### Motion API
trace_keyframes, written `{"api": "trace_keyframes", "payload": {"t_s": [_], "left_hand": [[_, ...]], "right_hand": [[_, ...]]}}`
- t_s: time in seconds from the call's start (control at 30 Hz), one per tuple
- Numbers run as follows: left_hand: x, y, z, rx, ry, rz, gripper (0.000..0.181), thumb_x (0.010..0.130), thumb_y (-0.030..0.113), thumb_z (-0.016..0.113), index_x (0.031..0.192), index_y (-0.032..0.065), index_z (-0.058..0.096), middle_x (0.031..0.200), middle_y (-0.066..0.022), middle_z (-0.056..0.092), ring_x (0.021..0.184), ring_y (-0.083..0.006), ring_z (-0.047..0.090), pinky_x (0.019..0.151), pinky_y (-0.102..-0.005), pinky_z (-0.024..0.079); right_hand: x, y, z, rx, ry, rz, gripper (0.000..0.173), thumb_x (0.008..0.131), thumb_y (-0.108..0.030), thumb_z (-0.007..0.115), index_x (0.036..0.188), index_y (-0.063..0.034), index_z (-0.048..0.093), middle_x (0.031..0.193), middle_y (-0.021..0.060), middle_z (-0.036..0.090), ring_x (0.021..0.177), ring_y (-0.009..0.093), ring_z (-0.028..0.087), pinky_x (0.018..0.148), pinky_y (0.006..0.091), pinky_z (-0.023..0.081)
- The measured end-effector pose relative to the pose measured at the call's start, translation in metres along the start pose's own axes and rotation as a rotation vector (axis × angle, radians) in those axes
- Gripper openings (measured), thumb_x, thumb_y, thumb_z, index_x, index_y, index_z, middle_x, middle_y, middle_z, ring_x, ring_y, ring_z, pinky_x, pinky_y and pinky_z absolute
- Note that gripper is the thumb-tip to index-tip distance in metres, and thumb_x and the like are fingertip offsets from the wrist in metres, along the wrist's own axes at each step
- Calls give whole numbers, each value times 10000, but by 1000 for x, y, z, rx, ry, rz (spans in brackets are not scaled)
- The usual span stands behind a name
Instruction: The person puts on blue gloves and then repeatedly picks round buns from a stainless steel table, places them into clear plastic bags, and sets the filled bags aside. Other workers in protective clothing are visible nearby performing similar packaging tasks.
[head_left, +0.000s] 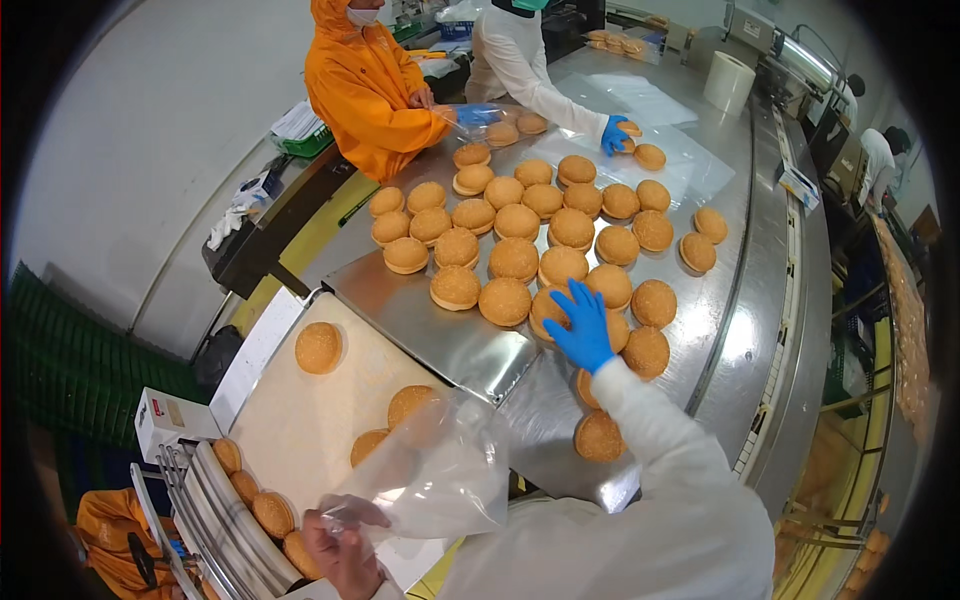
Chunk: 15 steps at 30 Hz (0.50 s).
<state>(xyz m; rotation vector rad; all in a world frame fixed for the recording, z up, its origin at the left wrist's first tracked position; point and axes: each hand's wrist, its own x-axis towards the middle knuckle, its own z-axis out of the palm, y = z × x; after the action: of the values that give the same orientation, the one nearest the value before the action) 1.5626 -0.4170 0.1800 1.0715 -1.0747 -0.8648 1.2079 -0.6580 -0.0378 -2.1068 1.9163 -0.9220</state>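
My bare left hand (341, 544) pinches the gathered end of a clear plastic bag (450, 465), which spreads out to the right over the edge of a cream conveyor belt (300, 427). Under and beside the bag lie sesame-topped buns (409, 405), partly covered by the film. In a blue glove, my right hand (583, 330) reaches over the steel table (420, 322) with its fingers spread, on or just above a bun (546, 311) that it partly hides. Many more buns (514, 259) stand close together around and beyond that hand.
Across the table a person in orange (375, 90) handles a bagged group of buns (502, 133). Beside them, a white-sleeved co-worker's gloved hand (615, 135) grips a bun near flat plastic bags (697, 161). A roll (729, 82) stands at the back right. Slicing-machine-like rollers (225, 517) sit lower left.
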Motion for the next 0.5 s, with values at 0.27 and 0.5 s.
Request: {"api": "trace_keyframes", "payload": {"t_s": [0.27, 0.5], "left_hand": [[51, 9, 76, 111, -80, 538, 383, 859, 254, 656, 1112, -10, 542, 1123, -204, 586, 1059, -369, 585, 950, -513, 422], [27, -46, 182, 294, -1216, 784, 156, 754, 21, 653, 896, 28, 588, 1333, -114, 545, 1198, -308, 522, 889, -402, 472]], "right_hand": [[-151, -4, -43, -75, -1, 316, 638, 715, -290, 761, 1317, -199, 573, 1502, 211, 338, 1387, 424, 285, 1143, 557, 171], [-159, 15, -36, -41, 130, 196, 554, 723, -241, 738, 1262, -177, 626, 1462, 256, 379, 1326, 442, 374, 1109, 481, 293]]}}
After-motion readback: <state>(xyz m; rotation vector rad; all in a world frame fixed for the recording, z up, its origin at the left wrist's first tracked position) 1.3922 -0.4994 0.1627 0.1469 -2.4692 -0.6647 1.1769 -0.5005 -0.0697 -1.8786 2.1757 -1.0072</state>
